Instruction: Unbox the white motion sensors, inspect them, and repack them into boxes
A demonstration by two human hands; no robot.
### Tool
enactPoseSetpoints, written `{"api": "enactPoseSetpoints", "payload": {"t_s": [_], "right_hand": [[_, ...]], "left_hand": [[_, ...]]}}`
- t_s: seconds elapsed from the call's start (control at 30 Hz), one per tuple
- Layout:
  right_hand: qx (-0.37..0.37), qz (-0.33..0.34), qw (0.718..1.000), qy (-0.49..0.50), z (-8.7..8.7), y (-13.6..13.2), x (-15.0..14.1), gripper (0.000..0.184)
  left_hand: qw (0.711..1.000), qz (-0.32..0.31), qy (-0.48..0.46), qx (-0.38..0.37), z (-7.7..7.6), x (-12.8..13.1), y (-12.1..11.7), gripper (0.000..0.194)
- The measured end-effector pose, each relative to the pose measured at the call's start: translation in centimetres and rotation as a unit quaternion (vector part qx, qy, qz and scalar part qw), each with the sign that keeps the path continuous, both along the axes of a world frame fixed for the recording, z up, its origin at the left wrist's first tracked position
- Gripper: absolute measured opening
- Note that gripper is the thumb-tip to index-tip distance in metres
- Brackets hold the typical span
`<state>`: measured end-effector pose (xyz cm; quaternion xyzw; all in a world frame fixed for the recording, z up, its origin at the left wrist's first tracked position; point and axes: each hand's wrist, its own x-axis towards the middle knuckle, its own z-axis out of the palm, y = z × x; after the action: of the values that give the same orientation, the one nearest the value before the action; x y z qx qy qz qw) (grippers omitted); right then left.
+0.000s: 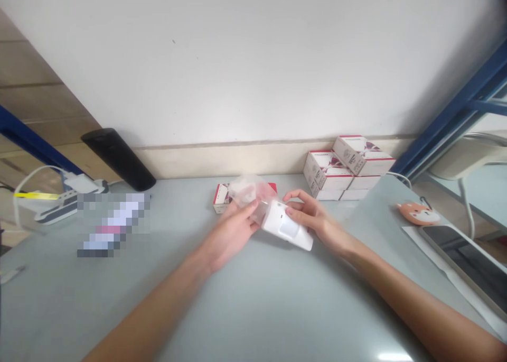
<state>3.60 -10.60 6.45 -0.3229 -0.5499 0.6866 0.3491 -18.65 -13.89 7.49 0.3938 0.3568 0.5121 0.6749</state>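
Note:
Over the middle of the table, my right hand is closed on a white motion sensor with a pale window on its face. The sensor is tilted, its lower end pointing down to the right. My left hand grips a clear plastic bag that bunches up at the sensor's upper left end. Whether that end is still inside the bag, I cannot tell. Right behind the bag lies a small red and white box, partly covered by the bag and my left hand.
Several red and white boxes are stacked by the wall at the right. A phone and an orange animal-face case lie far right. At left are a black cylinder, a power strip with cables, and a pixelated object.

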Motion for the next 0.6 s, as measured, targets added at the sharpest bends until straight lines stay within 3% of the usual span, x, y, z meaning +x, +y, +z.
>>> {"api": "enactPoseSetpoints", "payload": {"t_s": [0.3, 0.47, 0.6], "right_hand": [[0.037, -0.078, 0.994, -0.066, -0.2, -0.9, -1.0, 0.046], [0.087, -0.037, 0.994, -0.057, -1.1, -1.5, -1.7, 0.051], [0.106, 0.002, 0.994, -0.004, -0.9, -1.0, -1.2, 0.041]], "left_hand": [[0.999, 0.022, 0.029, 0.023, -1.1, 0.3, -0.5, 0.055], [0.992, 0.033, 0.075, 0.094, -1.4, 0.7, -0.6, 0.064], [0.976, 0.056, 0.152, 0.149, -1.2, 0.6, -1.1, 0.068]]}}
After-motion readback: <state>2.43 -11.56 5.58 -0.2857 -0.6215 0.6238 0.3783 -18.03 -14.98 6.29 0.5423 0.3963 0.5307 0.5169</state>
